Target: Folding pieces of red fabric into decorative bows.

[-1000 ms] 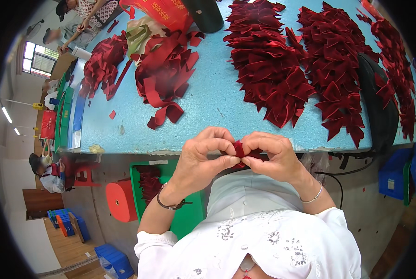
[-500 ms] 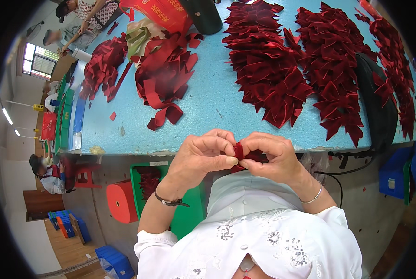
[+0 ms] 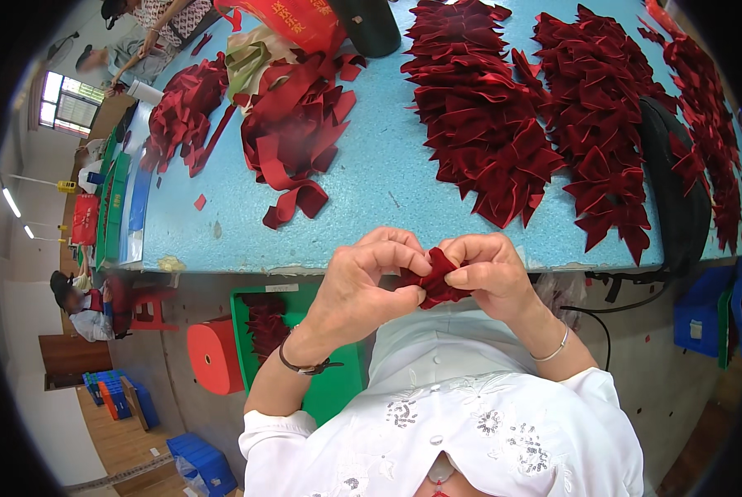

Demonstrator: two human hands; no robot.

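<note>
Head view: in the lower middle of the frame the left hand (image 3: 362, 286) and the right hand (image 3: 488, 273) are together, fingertips facing each other, and both are clamped on a small piece of dark red velvet ribbon (image 3: 434, 280). The ribbon piece is pinched between the two hands, just below the near edge of the blue tabletop (image 3: 371, 174).

On the tabletop, in the upper right of the frame, lie big piles of finished red bows (image 3: 545, 116). In the upper middle-left lies a heap of loose red ribbon strips (image 3: 292, 132), and a smaller red heap (image 3: 180, 116) is further left.

Under the tabletop, at the left of the hands, a green crate (image 3: 338, 389) holds more red pieces, and an orange stool (image 3: 216, 358) stands beside it. A black bag (image 3: 677, 199) hangs over the right edge.
</note>
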